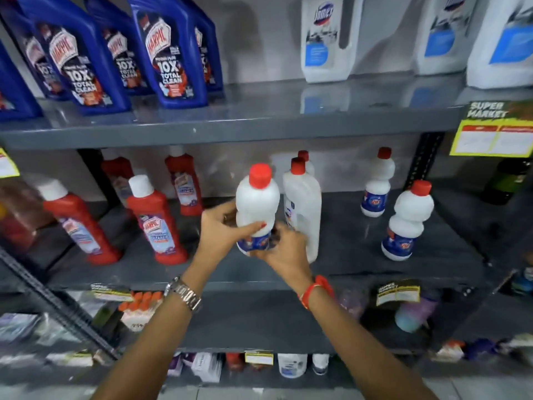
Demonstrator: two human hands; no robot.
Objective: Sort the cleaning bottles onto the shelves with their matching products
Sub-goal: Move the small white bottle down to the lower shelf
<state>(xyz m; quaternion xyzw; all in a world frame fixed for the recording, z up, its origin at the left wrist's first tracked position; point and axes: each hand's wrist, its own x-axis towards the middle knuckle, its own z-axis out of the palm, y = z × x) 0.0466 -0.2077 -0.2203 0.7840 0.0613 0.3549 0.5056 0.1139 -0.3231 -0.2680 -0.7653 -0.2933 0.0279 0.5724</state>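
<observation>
Both hands — left hand (222, 226) and right hand (284, 249) — are wrapped around a white red-capped bottle (256, 206) above the middle shelf (346, 255); two matching bottles (408, 223) stand right (sorting seems unfinished).

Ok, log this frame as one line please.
stage: sorting | left hand and right hand: both holding white bottle | position: above middle shelf | matching bottles: right | placed: no

Top shelf (259, 122): blue Harpic jugs (170, 53) left, white Domex jugs (324, 39) right. Middle shelf (360, 255): red Harpic bottles (155, 223) left, white red-capped bottles (406, 223) right.
</observation>
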